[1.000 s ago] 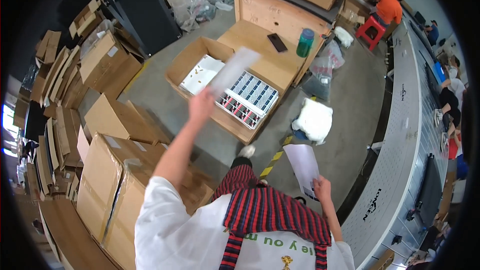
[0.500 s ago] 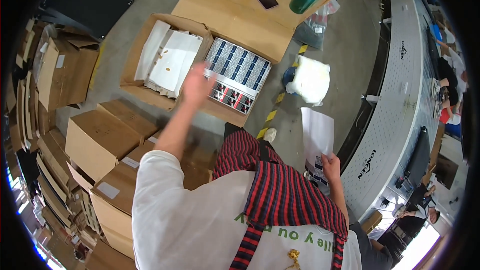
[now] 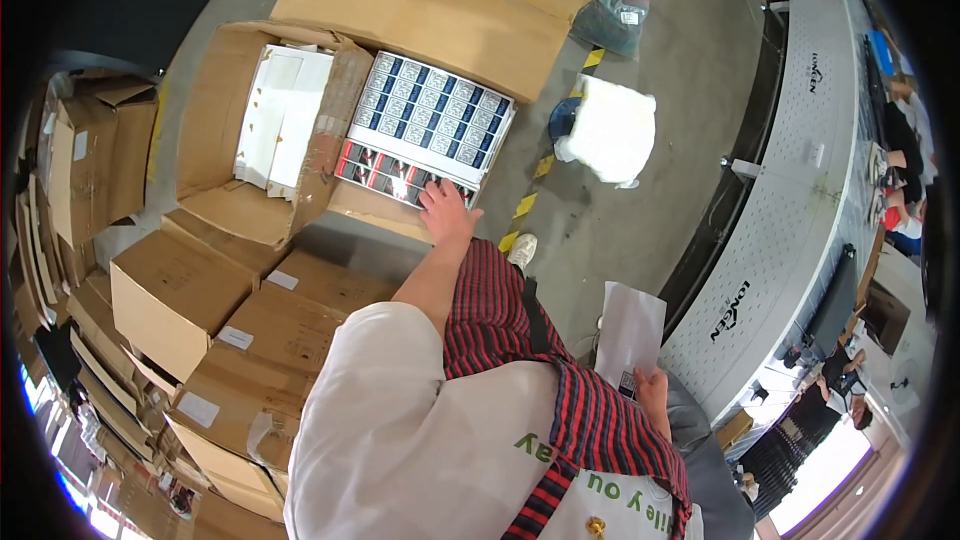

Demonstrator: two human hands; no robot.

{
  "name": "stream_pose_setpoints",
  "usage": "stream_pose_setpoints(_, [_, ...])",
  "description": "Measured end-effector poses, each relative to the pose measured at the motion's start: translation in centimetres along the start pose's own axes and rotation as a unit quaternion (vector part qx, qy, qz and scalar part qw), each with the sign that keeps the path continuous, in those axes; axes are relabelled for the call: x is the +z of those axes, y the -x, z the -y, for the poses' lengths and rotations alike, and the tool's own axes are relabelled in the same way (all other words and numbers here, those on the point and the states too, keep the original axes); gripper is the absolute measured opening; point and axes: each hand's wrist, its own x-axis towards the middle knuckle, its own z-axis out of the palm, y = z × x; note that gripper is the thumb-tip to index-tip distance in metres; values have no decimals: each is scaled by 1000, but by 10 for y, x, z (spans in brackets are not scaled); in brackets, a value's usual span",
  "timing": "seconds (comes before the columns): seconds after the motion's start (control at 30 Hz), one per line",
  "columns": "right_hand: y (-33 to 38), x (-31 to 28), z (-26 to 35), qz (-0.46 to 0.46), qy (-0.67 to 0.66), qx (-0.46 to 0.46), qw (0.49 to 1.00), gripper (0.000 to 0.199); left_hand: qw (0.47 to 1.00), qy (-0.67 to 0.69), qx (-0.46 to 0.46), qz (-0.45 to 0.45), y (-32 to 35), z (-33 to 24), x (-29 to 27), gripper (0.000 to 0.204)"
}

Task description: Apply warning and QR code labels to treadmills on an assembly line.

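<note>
Just above the middle of the head view, the left hand (image 3: 447, 212) reaches forward and rests on the near edge of a flat tray of small dark-and-white printed packets (image 3: 425, 130), packed in tight rows inside an open brown corrugated cardboard box (image 3: 250, 215). Its fingers (image 3: 432, 192) lie spread and released on the front row; they clasp nothing that I can make out. In the lower right of the frame, the right hand (image 3: 652, 390) pinches a thin white sheet of paper (image 3: 630, 330) by its bottom edge, fingers closed on it, the sheet standing up and slightly curled.

As a judgement, the risks are small but real. The packets are slick and light, so a push from the flat hand could skew a row or tip packets out of the tray. The paper is limp and held at one edge only, so it could fold or slip free. The long lean over the stack of sealed tan cartons (image 3: 215, 340) at lower left could cost balance.

Left of the tray, the same box holds flat white card sheets (image 3: 280, 120). Beyond it lies a broad cardboard flap (image 3: 420, 0), matte and creased. On the grey concrete floor (image 3: 650, 60) sits a crumpled white plastic bag (image 3: 612, 130), soft and shapeless.
</note>
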Motion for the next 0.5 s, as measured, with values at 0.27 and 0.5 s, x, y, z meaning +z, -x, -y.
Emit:
stream_pose_setpoints(0.27, [-42,-1,-41,48,-43,-40,997,18,995,50,63,-61,-5,34,42,55])
stream_pose_setpoints(0.5, [-63,-16,-40,73,-20,-95,993,19,998,64,24,3,-18,44,0,17])
